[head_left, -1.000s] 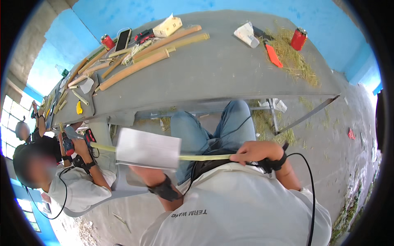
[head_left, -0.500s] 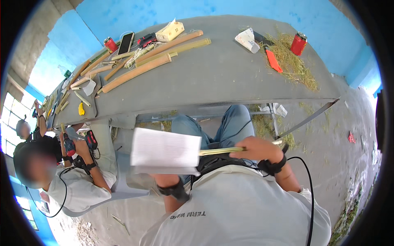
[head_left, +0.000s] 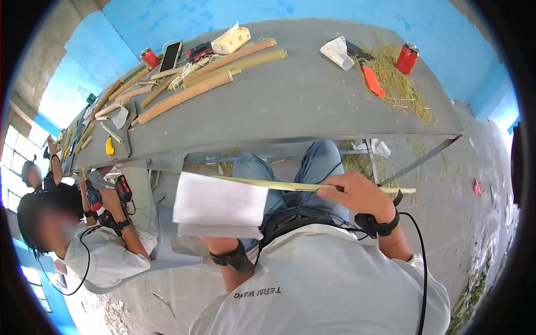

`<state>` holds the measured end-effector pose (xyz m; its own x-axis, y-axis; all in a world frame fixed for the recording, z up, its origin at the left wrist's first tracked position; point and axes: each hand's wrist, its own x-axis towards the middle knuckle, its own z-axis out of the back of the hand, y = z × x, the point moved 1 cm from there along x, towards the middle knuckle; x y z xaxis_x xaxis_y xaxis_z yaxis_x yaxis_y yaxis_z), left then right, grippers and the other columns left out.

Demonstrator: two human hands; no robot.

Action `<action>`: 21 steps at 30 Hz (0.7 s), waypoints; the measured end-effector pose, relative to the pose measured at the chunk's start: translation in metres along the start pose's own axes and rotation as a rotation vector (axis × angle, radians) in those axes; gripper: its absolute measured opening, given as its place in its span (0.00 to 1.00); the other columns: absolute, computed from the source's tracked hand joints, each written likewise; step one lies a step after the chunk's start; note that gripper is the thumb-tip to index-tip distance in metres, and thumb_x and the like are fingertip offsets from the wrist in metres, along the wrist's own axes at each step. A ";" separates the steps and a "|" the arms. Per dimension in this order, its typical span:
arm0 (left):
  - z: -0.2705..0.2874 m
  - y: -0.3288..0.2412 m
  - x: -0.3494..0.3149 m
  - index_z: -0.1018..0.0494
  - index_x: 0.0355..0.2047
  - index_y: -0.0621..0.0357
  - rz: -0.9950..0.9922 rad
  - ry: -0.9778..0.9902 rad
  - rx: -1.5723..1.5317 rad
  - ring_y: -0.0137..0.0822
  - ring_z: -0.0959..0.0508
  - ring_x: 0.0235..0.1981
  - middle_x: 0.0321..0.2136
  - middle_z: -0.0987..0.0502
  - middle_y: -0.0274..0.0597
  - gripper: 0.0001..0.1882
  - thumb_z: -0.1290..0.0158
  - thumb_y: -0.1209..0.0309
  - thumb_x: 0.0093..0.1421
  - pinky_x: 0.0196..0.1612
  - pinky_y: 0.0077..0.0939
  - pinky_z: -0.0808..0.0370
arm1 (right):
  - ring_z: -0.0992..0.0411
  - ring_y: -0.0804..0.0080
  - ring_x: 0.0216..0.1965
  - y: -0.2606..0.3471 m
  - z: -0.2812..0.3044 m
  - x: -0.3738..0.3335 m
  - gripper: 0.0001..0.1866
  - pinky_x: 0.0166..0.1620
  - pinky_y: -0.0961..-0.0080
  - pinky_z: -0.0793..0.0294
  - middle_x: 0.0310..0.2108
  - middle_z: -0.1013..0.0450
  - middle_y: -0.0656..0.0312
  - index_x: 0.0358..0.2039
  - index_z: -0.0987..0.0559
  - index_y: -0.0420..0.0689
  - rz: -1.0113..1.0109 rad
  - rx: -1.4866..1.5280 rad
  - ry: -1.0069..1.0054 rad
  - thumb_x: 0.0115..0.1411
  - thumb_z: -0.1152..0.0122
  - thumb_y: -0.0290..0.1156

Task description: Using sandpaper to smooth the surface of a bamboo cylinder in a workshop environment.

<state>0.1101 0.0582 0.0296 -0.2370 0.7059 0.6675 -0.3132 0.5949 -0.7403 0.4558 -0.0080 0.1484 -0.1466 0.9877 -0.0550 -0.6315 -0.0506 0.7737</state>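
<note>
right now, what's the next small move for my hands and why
I'd probably steady the pale green strip with the right hand and ease the white sheet slightly lower. The strip's left part runs behind the sheet's upper edge, and the sheet hides the left hand, so its hold can't be checked.

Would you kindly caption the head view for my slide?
The right hand holds a slender pale strip while a white sheet hides the left hand.

The paper is white, the strip yellowish green.
</note>
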 end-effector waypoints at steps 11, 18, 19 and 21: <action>-0.009 -0.007 0.054 0.33 0.62 0.56 0.700 0.005 -1.449 0.47 0.26 0.58 0.61 0.28 0.43 0.22 0.64 0.60 0.75 0.63 0.53 0.30 | 0.30 0.50 0.25 0.025 0.006 -0.024 0.20 0.30 0.61 0.33 0.23 0.28 0.51 0.37 0.20 0.43 -0.028 -0.017 0.024 0.69 0.45 0.49; -0.048 -0.047 0.043 0.33 0.63 0.53 0.767 0.154 -1.142 0.43 0.31 0.63 0.63 0.29 0.38 0.24 0.65 0.57 0.74 0.70 0.49 0.42 | 0.28 0.42 0.29 0.025 -0.013 -0.010 0.21 0.32 0.52 0.31 0.25 0.27 0.48 0.35 0.23 0.43 -0.020 -0.110 0.178 0.71 0.50 0.49; -0.048 -0.056 0.047 0.32 0.63 0.53 0.906 0.209 -1.645 0.43 0.31 0.63 0.63 0.30 0.38 0.25 0.65 0.55 0.74 0.70 0.48 0.43 | 0.28 0.42 0.29 0.024 -0.015 -0.010 0.21 0.32 0.52 0.31 0.25 0.27 0.48 0.36 0.22 0.44 -0.036 -0.106 0.208 0.71 0.50 0.49; -0.048 -0.069 0.051 0.32 0.62 0.55 0.921 0.168 -1.608 0.43 0.30 0.62 0.62 0.29 0.39 0.24 0.63 0.56 0.74 0.68 0.47 0.40 | 0.28 0.42 0.29 0.024 -0.016 -0.009 0.21 0.32 0.52 0.31 0.25 0.27 0.48 0.36 0.22 0.44 -0.022 -0.090 0.212 0.71 0.50 0.49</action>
<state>0.1634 0.0715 0.1110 0.3084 0.9433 0.1225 0.9312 -0.2731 -0.2415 0.4301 -0.0205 0.1572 -0.2830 0.9358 -0.2101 -0.7006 -0.0521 0.7117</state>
